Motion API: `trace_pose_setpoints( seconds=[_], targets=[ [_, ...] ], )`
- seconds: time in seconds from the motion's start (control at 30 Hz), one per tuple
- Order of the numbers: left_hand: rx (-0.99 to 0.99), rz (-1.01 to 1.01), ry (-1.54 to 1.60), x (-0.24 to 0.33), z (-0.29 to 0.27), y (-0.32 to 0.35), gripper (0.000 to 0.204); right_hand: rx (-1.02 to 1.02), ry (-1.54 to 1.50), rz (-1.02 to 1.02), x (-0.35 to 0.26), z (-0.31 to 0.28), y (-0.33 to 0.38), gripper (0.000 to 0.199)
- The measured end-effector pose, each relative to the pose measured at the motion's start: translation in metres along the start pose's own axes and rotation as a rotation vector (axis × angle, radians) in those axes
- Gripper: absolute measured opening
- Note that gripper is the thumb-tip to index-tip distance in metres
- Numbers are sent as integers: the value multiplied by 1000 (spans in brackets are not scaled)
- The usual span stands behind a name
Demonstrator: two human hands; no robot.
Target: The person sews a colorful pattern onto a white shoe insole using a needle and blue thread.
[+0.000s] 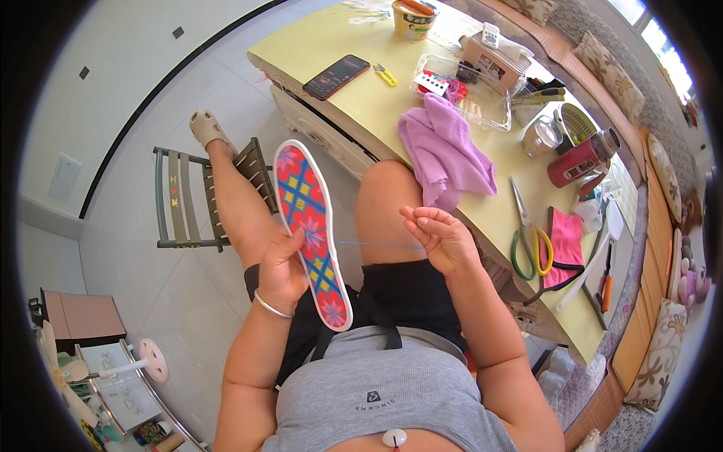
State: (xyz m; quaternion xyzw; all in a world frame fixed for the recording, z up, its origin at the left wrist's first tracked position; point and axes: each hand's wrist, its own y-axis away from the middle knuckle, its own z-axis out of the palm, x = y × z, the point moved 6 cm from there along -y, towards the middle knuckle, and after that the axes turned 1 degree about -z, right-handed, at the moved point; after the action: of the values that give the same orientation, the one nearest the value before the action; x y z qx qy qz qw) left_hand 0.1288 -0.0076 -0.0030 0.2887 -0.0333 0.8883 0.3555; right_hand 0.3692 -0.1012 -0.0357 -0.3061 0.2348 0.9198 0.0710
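Note:
An insole [307, 200] with a red, blue and yellow stitched flower pattern and a white edge stands upright over my lap. My left hand [282, 273] is closed around its left edge, thumb on the patterned face. From the insole a thin light-blue thread [367, 242] runs across to my right hand [446, 237]. That hand is raised to the right of the insole, its fingers curled in a pinch with the thread drawn to it. Whether a needle sits between these fingertips is too small to make out.
On the yellow-green table [354, 113] lie a phone [337, 77], small yellow snips [385, 74], a purple towel [444, 147], a clear tray [486, 109] of threads, a flask [584, 158], a glass jar [542, 136], scissors [532, 248] and pink cloth [563, 245]. A folding chair [184, 197] stands left.

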Motion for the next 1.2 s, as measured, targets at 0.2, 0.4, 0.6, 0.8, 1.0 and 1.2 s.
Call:
trace_pose_setpoints(
  seconds=[0.2,0.4,0.6,0.8,1.0,1.2],
  targets=[
    [-235,-141,34,-47,6,-11,50,-102,-304,165,19,26,6,17],
    [-314,-277,299,-91,-11,-14,34,-208,-441,202,30,48,11,20],
    [-272,-301,311,-84,-12,-5,35,-242,-233,167,34,41,10,22],
    [-256,-344,279,-87,-14,-3,36,-172,-105,103,35,34,13,21],
    [-207,-333,248,-90,-15,-1,38,-268,-10,87,40,27,11,44],
    [-336,-233,176,-76,0,1,52,-633,-149,85,32,42,19,129]
  ],
)
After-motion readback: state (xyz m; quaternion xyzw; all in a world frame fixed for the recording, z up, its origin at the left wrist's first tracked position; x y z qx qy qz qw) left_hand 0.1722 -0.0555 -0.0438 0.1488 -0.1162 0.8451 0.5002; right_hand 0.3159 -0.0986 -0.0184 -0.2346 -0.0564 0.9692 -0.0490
